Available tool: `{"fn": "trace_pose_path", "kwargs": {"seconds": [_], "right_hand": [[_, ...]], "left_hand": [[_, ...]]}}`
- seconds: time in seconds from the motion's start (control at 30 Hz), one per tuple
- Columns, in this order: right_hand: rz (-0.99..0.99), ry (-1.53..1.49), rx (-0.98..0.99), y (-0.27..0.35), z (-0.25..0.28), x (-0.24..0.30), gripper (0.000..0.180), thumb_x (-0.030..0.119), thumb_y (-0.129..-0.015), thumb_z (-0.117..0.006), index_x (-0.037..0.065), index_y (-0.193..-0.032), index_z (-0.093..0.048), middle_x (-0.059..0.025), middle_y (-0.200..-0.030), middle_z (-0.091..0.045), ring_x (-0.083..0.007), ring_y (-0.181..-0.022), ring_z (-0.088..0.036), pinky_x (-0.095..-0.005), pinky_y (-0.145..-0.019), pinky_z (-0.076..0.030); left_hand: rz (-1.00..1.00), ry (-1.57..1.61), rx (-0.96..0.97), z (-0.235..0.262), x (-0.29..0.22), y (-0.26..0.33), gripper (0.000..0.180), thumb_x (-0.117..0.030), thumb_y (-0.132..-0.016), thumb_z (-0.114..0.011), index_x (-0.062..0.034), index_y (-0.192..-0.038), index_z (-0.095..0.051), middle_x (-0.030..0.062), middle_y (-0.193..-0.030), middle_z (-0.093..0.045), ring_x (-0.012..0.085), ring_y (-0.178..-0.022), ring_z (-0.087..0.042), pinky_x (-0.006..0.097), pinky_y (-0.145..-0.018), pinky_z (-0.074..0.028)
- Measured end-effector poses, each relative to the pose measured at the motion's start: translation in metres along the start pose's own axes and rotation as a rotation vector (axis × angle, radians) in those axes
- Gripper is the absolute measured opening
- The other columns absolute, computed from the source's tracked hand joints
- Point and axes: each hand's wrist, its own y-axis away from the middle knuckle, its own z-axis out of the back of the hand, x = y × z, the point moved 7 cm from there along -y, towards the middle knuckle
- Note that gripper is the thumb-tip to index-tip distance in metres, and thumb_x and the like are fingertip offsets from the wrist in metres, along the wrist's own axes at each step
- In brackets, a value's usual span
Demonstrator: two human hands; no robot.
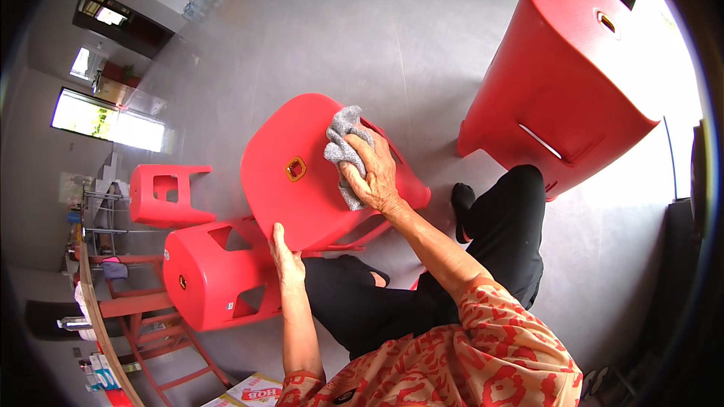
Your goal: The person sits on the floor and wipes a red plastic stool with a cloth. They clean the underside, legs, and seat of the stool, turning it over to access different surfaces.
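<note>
A tall stack of red moulded plastic stools [562, 79] leans on the grey floor [392, 22] at the upper right, well apart from the hands. Nearer the middle, a single red plastic stool with a small square hole in its seat [302, 173] is tipped on its side over the person's lap. Two more red plastic stools [207, 275] lie beside it at the left. The right hand [371, 173] presses a crumpled grey cloth [345, 147] against the seat's upper edge, fingers curled over it. The left hand [285, 255] grips the seat's lower rim.
</note>
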Motion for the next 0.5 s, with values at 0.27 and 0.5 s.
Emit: {"fn": "trace_pose_path", "kwargs": {"seconds": [0.27,0.5], "right_hand": [[-0.094,-0.188,-0.007,0.015,0.001,-0.031,0.048,0.026,-0.082,-0.060,0.010,-0.127,-0.054,-0.0192,-0.131,-0.050,-0.0401,-0.122,-0.044,-0.0477,-0.102,-0.035],[-0.431,-0.178,-0.139,0.092,-0.009,-0.122,0.054,0.037,-0.093,-0.046,0.003,-0.134,-0.046,-0.0229,-0.134,-0.047,-0.0438,-0.123,-0.041,-0.0488,-0.106,-0.029]], "left_hand": [[-0.970,-1.196,0.191,-0.108,-0.084,0.058,0.068,-0.030,-0.088,-0.063,-0.0104,-0.147,-0.034,0.0204,-0.150,-0.027,0.0398,-0.141,-0.021,0.052,-0.114,-0.019],[-0.907,-1.361,0.321,-0.128,-0.069,0.056,0.068,-0.046,-0.089,-0.054,-0.0125,-0.147,-0.037,0.0156,-0.152,-0.030,0.0373,-0.139,-0.028,0.053,-0.112,-0.021]]}}
